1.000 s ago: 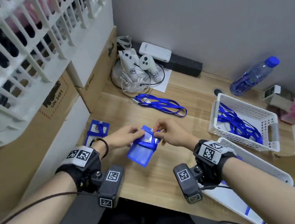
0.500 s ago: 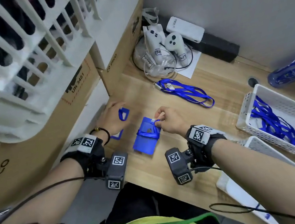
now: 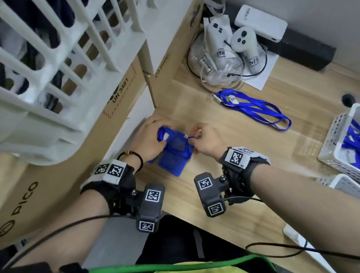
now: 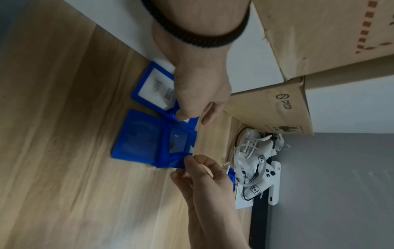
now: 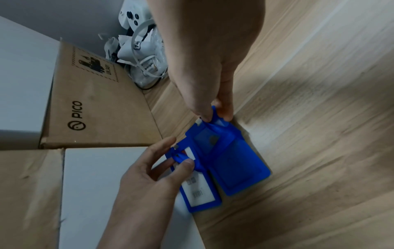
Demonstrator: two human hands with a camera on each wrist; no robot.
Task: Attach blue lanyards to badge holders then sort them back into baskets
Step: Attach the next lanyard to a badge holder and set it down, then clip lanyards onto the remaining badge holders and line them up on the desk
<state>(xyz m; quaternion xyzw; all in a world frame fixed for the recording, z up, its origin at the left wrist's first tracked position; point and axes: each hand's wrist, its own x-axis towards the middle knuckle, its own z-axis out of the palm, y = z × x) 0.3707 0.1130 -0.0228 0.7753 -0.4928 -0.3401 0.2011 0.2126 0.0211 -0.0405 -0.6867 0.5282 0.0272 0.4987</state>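
Two blue badge holders lie side by side on the wooden desk near its left edge. One is plain blue [image 3: 173, 162] [image 4: 140, 141] [image 5: 238, 166]. The other carries a white barcode card [image 4: 153, 87] [image 5: 198, 190]. My right hand [image 3: 192, 138] [image 5: 213, 116] pinches the short blue strap loop at the top of the plain holder. Thumb and forefinger of my left hand [image 3: 161, 136] [image 4: 189, 116] [image 5: 181, 158] pinch the loop at the top of the card holder. My left palm hides most of the card holder in the head view.
Loose blue lanyards [image 3: 253, 107] lie behind the hands. A white basket [image 3: 336, 137] at the right holds more lanyards; a second white basket [image 3: 347, 184] sits in front of it. Cardboard boxes [image 3: 165, 73] wall the left side. White controllers [image 3: 227, 48] stand at the back.
My left hand let go of the plain holder, reached left to the card holder and brought it beside the plain one. My right hand kept its pinch on the strap loop.
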